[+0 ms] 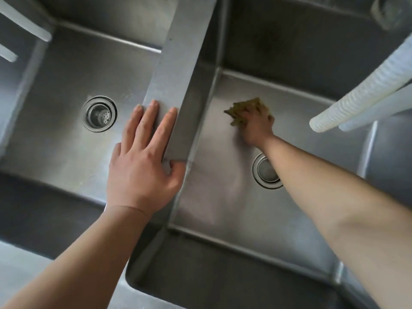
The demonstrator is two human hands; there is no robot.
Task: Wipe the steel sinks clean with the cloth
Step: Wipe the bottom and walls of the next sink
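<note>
Steel surface [26, 259] with two deep basins set side by side, viewed from above, dull grey throughout. Far left, upper corner: two pale tube ends [24, 21] reaching in over the left sink, cut off by the frame. Left sink [66, 70]: flat floor, round drain [99, 113] with a perforated strainer basket seated in it, nothing else on the floor. Divider [178, 63]: flat steel strip between the basins, running from the near rim up to the back wall. Left hand [142, 166]: laid palm down on the divider, fingers straight and slightly spread, thumb at the divider's right edge, holding nothing; forearm bare, entering from lower left. Right sink [223, 197]: floor with a faint lighter streak between the near wall and the cloth; round drain [265, 171] partly hidden by the right forearm. Cloth [243, 109]: olive-green, bunched, on the floor of the right sink toward its back left area, near the back wall. Right hand [258, 128]: down in the right sink, pressed on top of the cloth, somewhat blurred; fingers appear curled over the bunched fabric, though the exact hold is hard to make out; forearm bare, entering from the right. Far right: white ribbed hose [361, 90] hanging in over the right sink, open end down, with a smoother pale tube [379, 108] just beside it.
</note>
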